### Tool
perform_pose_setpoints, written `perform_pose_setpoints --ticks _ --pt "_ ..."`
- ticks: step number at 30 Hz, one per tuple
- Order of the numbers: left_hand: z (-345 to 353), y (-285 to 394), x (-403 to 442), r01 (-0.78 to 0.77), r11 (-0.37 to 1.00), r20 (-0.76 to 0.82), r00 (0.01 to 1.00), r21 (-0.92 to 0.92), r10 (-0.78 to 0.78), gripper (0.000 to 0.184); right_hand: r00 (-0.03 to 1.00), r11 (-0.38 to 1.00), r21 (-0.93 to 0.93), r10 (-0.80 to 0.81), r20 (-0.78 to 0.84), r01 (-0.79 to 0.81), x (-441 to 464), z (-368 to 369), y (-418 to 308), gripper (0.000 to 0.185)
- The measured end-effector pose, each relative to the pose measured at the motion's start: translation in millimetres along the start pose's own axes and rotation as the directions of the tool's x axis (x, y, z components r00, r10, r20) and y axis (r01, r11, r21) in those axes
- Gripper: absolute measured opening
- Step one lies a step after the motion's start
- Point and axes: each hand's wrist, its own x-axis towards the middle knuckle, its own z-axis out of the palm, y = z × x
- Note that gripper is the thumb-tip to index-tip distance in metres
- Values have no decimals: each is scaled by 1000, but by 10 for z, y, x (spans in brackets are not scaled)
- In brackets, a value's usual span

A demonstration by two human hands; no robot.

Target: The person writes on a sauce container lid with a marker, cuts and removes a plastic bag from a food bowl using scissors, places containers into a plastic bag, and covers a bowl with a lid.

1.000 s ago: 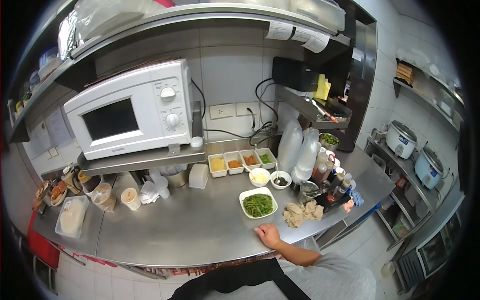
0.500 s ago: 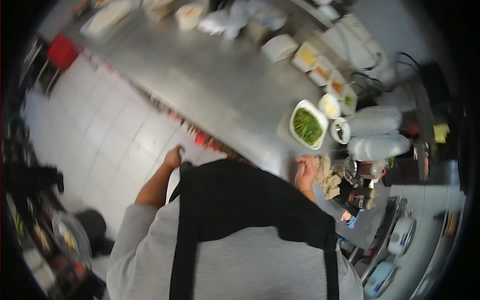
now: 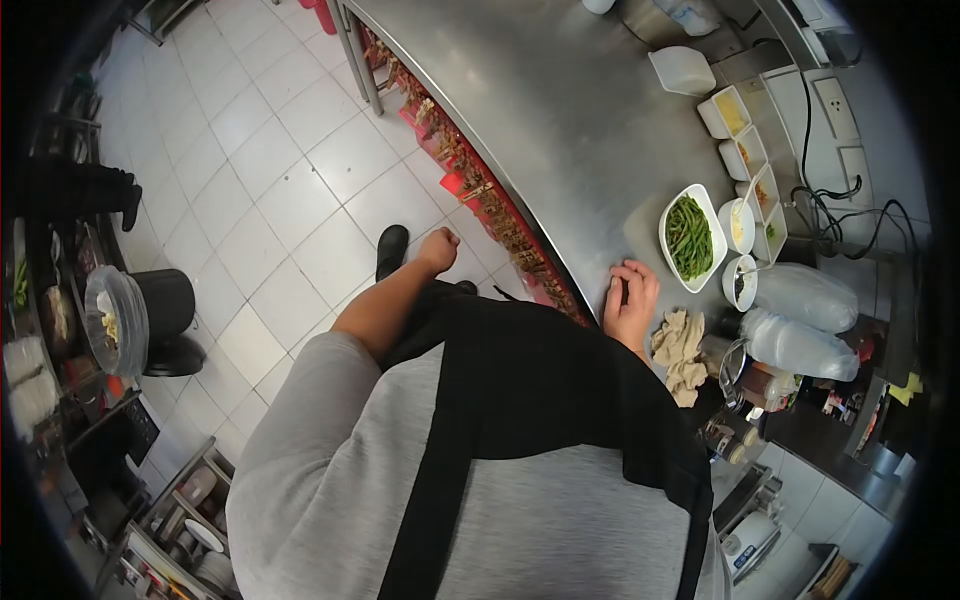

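Note:
My left hand (image 3: 438, 250) hangs beside my body over the tiled floor, its fingers curled in a loose fist with nothing showing in them. At the edge of the steel counter (image 3: 560, 130) is my right hand (image 3: 630, 303), fingers slightly bent and a little apart, holding nothing. Just beyond it stands a white dish (image 3: 667, 240) of green beans (image 3: 690, 238). A crumpled beige cloth (image 3: 680, 350) lies to the right of this hand. Two small white bowls, one with pale yellow bits (image 3: 738, 226) and one with dark contents (image 3: 740, 282), sit beside the dish.
Along the wall stand several white containers (image 3: 732, 112) of ingredients, plastic-wrapped stacks (image 3: 800, 342) and black cables (image 3: 825, 210). Red crates (image 3: 470, 190) with brown contents sit under the counter. At left are a lined bin (image 3: 115, 320) and another person's dark-clothed leg (image 3: 75, 190).
My view has turned, so the counter and dish appear farther right and the floor shows more. My left hand has swung closer to the counter's edge; my right stays by the cloth.

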Motion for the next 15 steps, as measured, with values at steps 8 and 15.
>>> perform_pose_setpoints --ticks 8,15 --pt "557 -45 97 61 975 51 997 -212 -51 28 1000 1000 -13 -14 16 14 -2 -36 -8 13" --pt "561 10 -50 51 973 303 953 -224 20 19 1000 1000 11 -19 14 19 -14 -33 22 14"
